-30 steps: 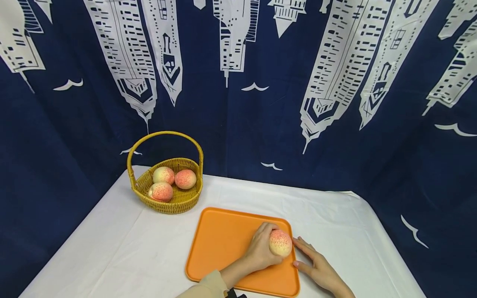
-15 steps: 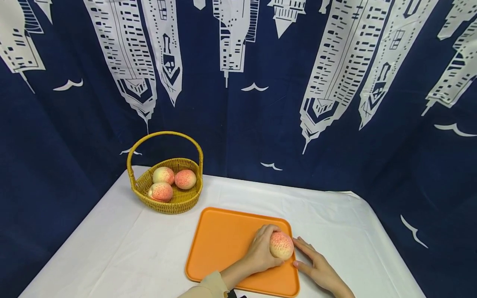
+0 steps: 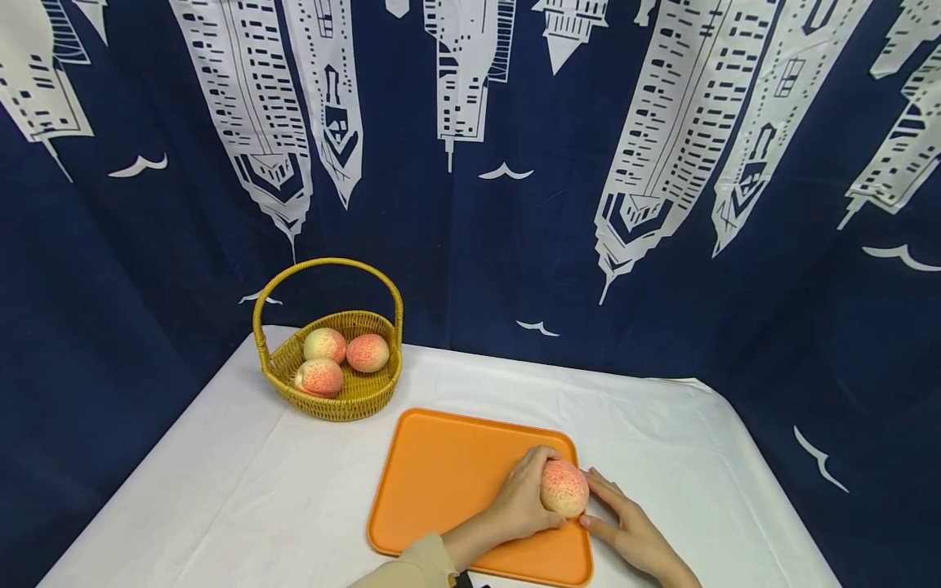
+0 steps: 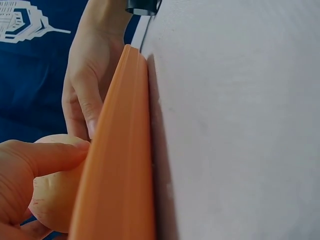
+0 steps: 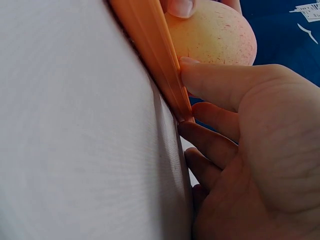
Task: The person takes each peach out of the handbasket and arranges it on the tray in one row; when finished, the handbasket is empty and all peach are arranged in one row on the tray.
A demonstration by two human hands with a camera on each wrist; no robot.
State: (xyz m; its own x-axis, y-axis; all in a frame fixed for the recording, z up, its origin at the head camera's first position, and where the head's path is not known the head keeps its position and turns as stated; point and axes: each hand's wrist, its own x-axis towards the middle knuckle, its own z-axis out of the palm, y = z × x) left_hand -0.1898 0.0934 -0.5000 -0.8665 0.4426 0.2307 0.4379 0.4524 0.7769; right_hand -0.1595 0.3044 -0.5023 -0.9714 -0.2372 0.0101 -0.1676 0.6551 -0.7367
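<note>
My left hand [image 3: 520, 501] grips a pink-and-yellow peach [image 3: 564, 488] at the right side of an orange tray [image 3: 437, 469]. In the left wrist view, the thumb lies across this peach [image 4: 57, 200], partly behind the tray's wall [image 4: 120, 150]. My right hand [image 3: 634, 532] lies at the tray's right edge, its fingers extended toward the peach. The right wrist view shows its thumb [image 5: 220, 82] at the tray rim just below the peach, with the other fingers by the tray's outer side. Whether it touches the peach I cannot tell.
At the back left of the white-covered table [image 3: 220, 482] stands a wicker basket [image 3: 341, 408] with a tall handle and three peaches [image 3: 320, 377] inside. Behind the table hangs a dark blue curtain [image 3: 470, 261] printed with white buildings.
My left hand has carried the peach slightly to the right and nearer to me, closer to the right hand. The right hand, tray and basket have stayed nearly in place.
</note>
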